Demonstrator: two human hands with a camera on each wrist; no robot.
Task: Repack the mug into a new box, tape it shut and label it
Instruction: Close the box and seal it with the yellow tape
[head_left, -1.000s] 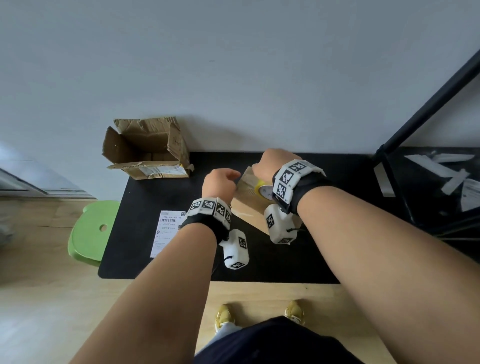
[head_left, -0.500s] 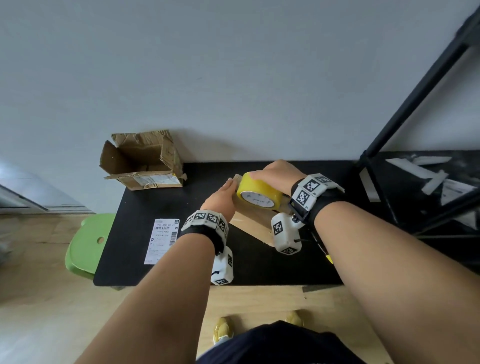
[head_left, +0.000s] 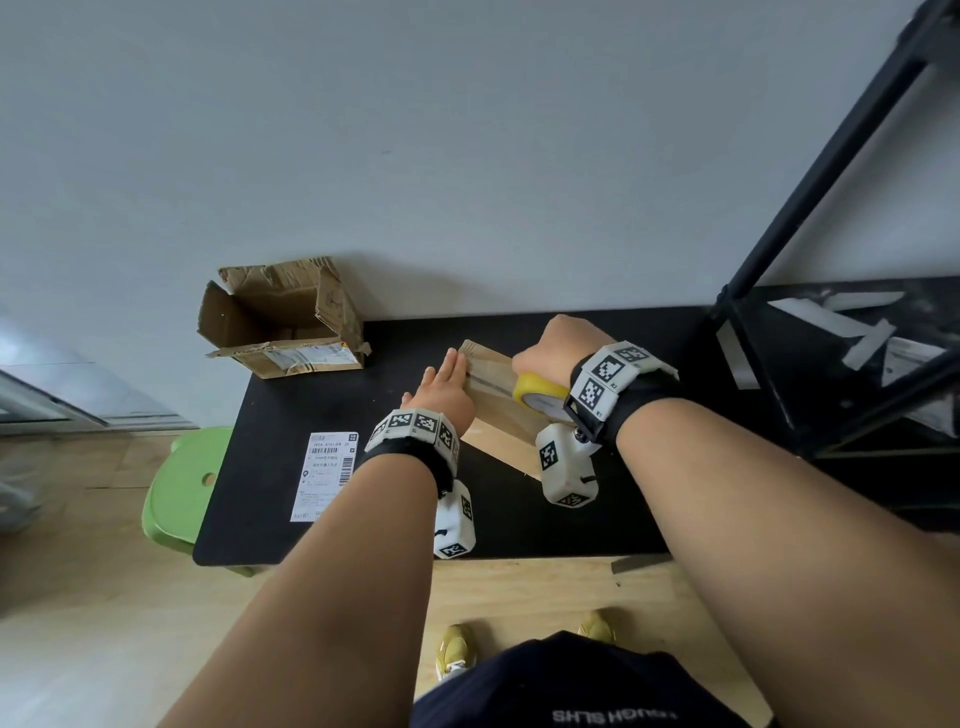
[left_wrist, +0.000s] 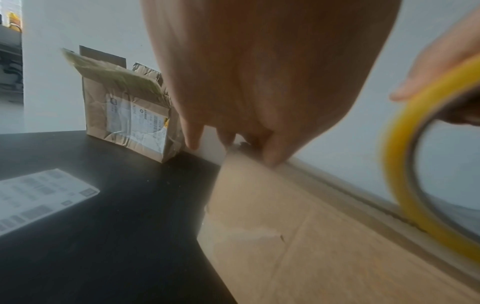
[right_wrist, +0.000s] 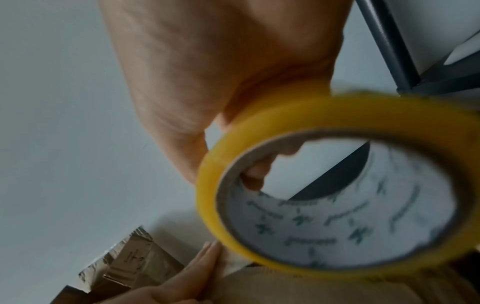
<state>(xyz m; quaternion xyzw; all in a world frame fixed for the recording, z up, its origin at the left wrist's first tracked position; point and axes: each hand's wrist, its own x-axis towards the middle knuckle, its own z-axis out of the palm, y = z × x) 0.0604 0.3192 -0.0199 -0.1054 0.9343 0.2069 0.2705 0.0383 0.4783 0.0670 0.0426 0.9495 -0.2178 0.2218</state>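
The new brown box (head_left: 496, 402) lies closed on the black table (head_left: 311, 410); the mug is hidden. My left hand (head_left: 445, 387) lies flat with straight fingers along the box's far left edge (left_wrist: 249, 164). My right hand (head_left: 553, 348) grips the yellow tape roll (head_left: 540, 395), which stands on edge on the box top near the seam. In the right wrist view the fingers curl through the tape roll's core (right_wrist: 335, 197). In the left wrist view the yellow tape roll (left_wrist: 405, 185) stands at the right. A white shipping label (head_left: 324, 475) lies flat on the table to the left.
An old torn cardboard box (head_left: 283, 322) stands open at the table's back left corner. A black metal frame (head_left: 810, 208) with a taped shelf rises at the right. A green stool (head_left: 182, 488) sits left of the table, above the wooden floor.
The right hand has drawn the tape roll along the box top toward me and to the right. The left hand went from a fist to flat fingers on the box's far end.
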